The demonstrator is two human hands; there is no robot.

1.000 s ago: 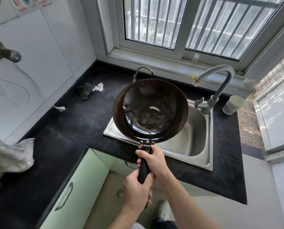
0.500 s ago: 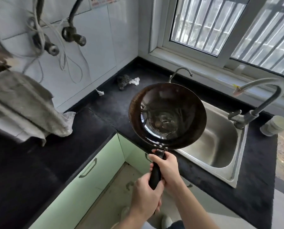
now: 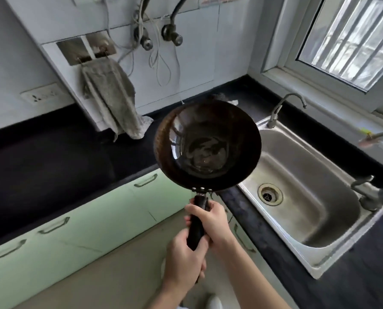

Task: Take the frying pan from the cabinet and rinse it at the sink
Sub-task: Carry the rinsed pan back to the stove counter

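A dark round frying pan (image 3: 206, 146) with a black handle is held in the air over the counter's inner corner, just left of the steel sink (image 3: 297, 181). Its inside looks wet and glossy. My left hand (image 3: 184, 262) grips the lower end of the handle. My right hand (image 3: 213, 221) grips the handle higher up, close to the pan's rivets. The sink basin holds nothing but its drain (image 3: 270, 194). A small thin tap (image 3: 284, 105) stands at the sink's far corner, and a larger grey tap (image 3: 373, 195) at its right side.
Black countertop (image 3: 52, 157) runs in an L along the walls, with pale green cabinet doors (image 3: 92, 221) under it. A grey towel (image 3: 112, 99) hangs on the tiled wall, below pipes and loose wires. A barred window (image 3: 351, 41) is at the upper right.
The view has swung left, away from the window. The pan, gripped in both hands the whole time, has moved from over the sink basin to left of it, above the counter corner.
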